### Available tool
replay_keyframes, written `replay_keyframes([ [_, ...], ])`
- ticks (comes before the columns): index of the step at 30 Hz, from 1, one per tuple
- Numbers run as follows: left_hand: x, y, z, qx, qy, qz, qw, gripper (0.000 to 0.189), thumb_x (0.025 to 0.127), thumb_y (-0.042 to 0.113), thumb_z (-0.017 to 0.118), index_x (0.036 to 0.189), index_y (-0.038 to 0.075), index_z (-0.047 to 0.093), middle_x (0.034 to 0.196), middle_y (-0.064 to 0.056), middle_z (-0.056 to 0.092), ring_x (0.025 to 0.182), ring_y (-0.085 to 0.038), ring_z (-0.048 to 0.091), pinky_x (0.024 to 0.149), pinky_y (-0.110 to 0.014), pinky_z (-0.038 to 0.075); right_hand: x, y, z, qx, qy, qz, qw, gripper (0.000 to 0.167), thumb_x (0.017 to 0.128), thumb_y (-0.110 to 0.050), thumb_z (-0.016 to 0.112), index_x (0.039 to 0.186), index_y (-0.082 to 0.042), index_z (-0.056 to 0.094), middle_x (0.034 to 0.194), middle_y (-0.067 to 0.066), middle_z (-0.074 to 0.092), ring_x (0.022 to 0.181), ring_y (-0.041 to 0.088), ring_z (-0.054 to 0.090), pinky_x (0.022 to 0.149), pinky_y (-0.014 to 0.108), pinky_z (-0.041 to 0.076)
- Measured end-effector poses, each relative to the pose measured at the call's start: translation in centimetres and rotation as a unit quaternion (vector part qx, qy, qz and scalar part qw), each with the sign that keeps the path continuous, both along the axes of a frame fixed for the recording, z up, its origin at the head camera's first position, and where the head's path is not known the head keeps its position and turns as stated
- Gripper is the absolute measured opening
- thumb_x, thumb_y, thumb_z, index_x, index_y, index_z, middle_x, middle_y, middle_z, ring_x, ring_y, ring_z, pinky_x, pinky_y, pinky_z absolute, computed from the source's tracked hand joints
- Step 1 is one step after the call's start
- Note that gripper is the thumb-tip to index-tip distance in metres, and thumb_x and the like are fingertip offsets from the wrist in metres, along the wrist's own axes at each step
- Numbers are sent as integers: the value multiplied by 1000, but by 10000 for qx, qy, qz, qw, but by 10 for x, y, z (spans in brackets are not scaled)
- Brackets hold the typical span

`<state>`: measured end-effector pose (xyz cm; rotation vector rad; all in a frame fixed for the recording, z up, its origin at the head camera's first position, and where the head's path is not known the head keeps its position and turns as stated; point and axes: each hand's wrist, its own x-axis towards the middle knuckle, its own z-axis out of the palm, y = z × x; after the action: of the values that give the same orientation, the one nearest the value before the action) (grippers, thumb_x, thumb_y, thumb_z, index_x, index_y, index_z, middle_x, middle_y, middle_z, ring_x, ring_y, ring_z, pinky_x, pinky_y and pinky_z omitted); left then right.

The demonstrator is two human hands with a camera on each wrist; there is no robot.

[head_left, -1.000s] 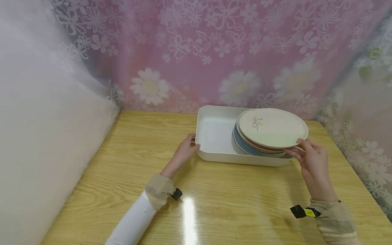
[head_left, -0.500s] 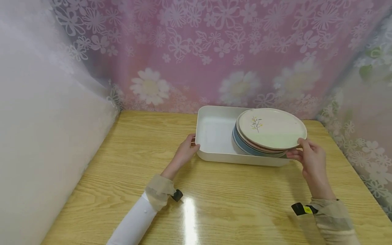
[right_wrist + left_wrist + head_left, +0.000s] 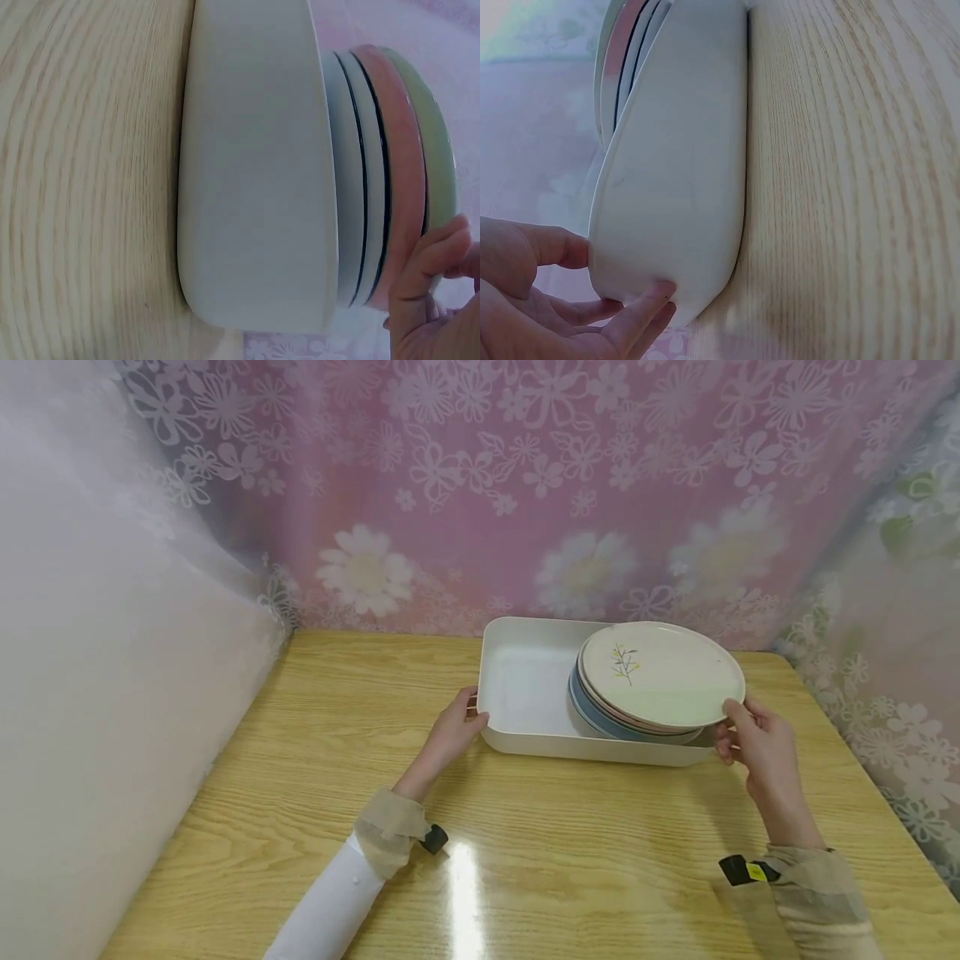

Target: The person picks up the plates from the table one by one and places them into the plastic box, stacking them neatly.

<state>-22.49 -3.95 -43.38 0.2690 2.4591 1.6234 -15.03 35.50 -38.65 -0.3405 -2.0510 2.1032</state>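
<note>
A shallow white plastic bin point(image 3: 525, 685) stands on the table. My left hand point(image 3: 455, 727) grips its left end, thumb at the rim and fingers against the outer wall, as the left wrist view also shows. Stacked plates fill the bin's right part: blue-sided plates point(image 3: 592, 708) lie low, a pink-sided plate point(image 3: 397, 142) above them. The top plate point(image 3: 675, 672) is cream with a pale green area and a small tree drawing; its side point(image 3: 431, 112) looks green. My right hand point(image 3: 768, 747) pinches this plate's near right edge, thumb on top, the fingers partly hidden below.
The wooden table point(image 3: 562, 852) extends in front of the bin and to its left. A pink floral curtain point(image 3: 480, 552) hangs just behind the bin. Pale cloth point(image 3: 135, 610) closes off the left side, and floral cloth point(image 3: 900, 693) the right.
The top plate has shifted slightly left and settled more squarely over the stack, with my right fingers drawn back a little from beneath it. My left hand and the bin stay in place.
</note>
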Motion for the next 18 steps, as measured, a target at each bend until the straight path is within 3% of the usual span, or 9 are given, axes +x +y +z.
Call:
replay_keyframes([
  [4, 1, 0, 0, 44, 1, 17, 10000, 51, 104, 13, 53, 151, -1, 39, 146, -22, 51, 133, -36, 52, 109, -47, 46, 0, 2, 1, 322, -188, 247, 9990, 74, 105, -25, 56, 160, 1, 13, 60, -4, 54, 42, 9, 45, 38, 23, 37],
  [8, 2, 1, 0, 77, 35, -65, 9999, 52, 104, 14, 53, 151, -2, 38, 147, -22, 50, 134, -36, 51, 109, -46, 46, 0, 4, 0, 280, -250, 253, 9990, 77, 105, -25, 57, 160, -2, 8, 59, -5, 54, 42, 9, 45, 39, 23, 38],
  [18, 0, 2, -1, 148, -27, -13, 9999, 52, 104, 15, 53, 151, -1, 39, 146, -22, 51, 134, -36, 51, 109, -47, 46, 6, 3, -5, -74, 242, 385, 9989, 82, 104, -22, 59, 163, -7, 4, 63, -3, 60, 44, 8, 50, 40, 21, 42],
])
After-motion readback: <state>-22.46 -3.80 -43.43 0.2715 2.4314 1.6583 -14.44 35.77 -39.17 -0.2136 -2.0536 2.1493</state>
